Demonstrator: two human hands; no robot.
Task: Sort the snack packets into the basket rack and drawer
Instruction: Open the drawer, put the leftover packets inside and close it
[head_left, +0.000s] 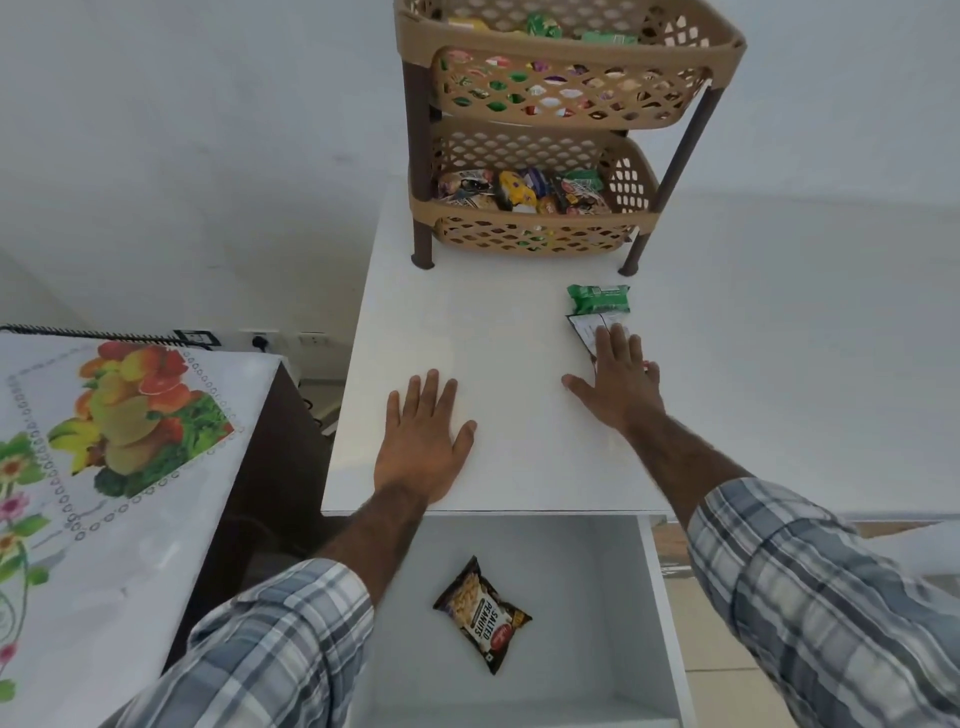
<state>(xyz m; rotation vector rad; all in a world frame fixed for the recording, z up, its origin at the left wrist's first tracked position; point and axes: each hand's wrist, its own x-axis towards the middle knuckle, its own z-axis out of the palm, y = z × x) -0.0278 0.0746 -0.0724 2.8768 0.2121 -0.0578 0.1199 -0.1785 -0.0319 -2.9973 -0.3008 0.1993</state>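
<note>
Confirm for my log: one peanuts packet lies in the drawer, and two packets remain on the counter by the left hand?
Wrong hand. The head view shows the green packet and white packet by the right hand; the left hand rests on bare counter.

At top centre, a tan lattice-patterned plastic basket rack (566, 83) had dark brown legs. The cabinet top (493, 332) was plain white. Right of centre lay a green snack packet (597, 299). At bottom, a black-and-gold peanut packet (483, 616) sat in a pale grey drawer (597, 597). The shirt sleeves (280, 634) were blue-grey plaid. At left, a white tablecloth (130, 415) bore red, orange and yellow fruit.
</note>
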